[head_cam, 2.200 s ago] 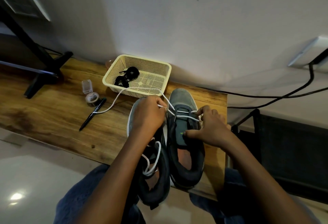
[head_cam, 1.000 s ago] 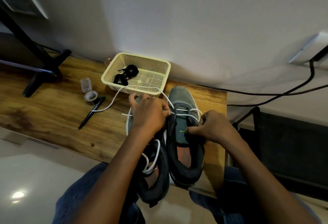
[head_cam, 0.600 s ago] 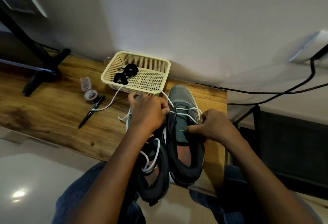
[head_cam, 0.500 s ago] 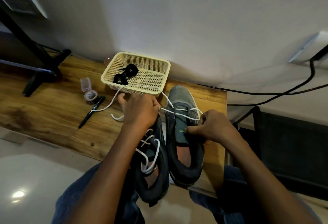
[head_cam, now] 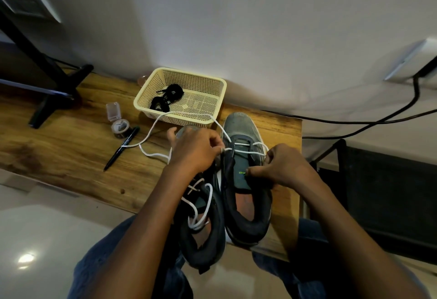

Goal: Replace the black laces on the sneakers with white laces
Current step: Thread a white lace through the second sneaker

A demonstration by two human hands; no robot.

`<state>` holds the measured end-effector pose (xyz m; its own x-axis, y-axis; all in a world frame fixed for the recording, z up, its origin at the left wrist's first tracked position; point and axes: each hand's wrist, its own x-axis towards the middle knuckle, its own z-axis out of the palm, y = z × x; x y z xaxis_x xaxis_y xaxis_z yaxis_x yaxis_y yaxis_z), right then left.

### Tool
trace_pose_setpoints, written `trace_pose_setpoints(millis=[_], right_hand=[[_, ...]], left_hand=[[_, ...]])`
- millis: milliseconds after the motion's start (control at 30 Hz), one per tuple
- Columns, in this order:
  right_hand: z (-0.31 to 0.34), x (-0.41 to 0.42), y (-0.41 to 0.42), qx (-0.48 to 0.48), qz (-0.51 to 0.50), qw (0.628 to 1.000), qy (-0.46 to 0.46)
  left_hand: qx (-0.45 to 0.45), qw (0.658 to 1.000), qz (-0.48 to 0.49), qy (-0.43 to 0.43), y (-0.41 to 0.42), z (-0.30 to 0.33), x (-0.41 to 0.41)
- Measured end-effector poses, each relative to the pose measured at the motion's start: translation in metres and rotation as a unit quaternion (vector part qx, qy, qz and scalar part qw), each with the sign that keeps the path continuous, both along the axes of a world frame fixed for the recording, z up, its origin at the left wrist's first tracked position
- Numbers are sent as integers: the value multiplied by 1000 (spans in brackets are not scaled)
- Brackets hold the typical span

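Two dark grey sneakers stand side by side at the near edge of the wooden table [head_cam: 59, 156]. The right sneaker [head_cam: 246, 204] has a white lace [head_cam: 246, 151] across its top eyelets only. My left hand [head_cam: 196, 149] pinches that lace beside the eyelets on the left; its long tail loops over the table towards the basket. My right hand [head_cam: 281, 168] grips the sneaker's right side, thumb on the tongue. The left sneaker [head_cam: 201, 232] carries a white lace, loose at the opening. Black laces [head_cam: 166, 97] lie coiled in the cream basket [head_cam: 212, 119].
A black pen [head_cam: 120, 149], a small tape roll [head_cam: 120, 128] and a clear little box [head_cam: 113, 111] lie left of the basket. A black stand [head_cam: 47, 81] occupies the far left. Cables run along the wall at right, above a dark chair [head_cam: 390, 192].
My left hand swung out left, drawing lace through, then came back to the eyelets. The lace tail now lies in a wider loop on the table. My right hand stayed on the sneaker.
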<state>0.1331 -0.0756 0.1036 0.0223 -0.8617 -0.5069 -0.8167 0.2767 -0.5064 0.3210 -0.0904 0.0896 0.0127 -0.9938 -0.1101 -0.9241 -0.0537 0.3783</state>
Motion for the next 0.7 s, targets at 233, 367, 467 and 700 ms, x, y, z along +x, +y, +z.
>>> trace_pose_setpoints(millis=[233,367,467,700], right_hand=[[0,0,1,-4,-5,1000,0],[-1,0,0,-3,-3,1000,-2],[-3,-1,0,-3,-6,1000,0],[-4,-1,-1,-4,-11,1000,1]], left_hand=[[-17,997,58,-42,-1,2,6],[-2,1000,-19,3,-1,3,-3],[-17,999,-20,-24,-1,4,-5],[-22,999,-29,-18,0,1,-6]])
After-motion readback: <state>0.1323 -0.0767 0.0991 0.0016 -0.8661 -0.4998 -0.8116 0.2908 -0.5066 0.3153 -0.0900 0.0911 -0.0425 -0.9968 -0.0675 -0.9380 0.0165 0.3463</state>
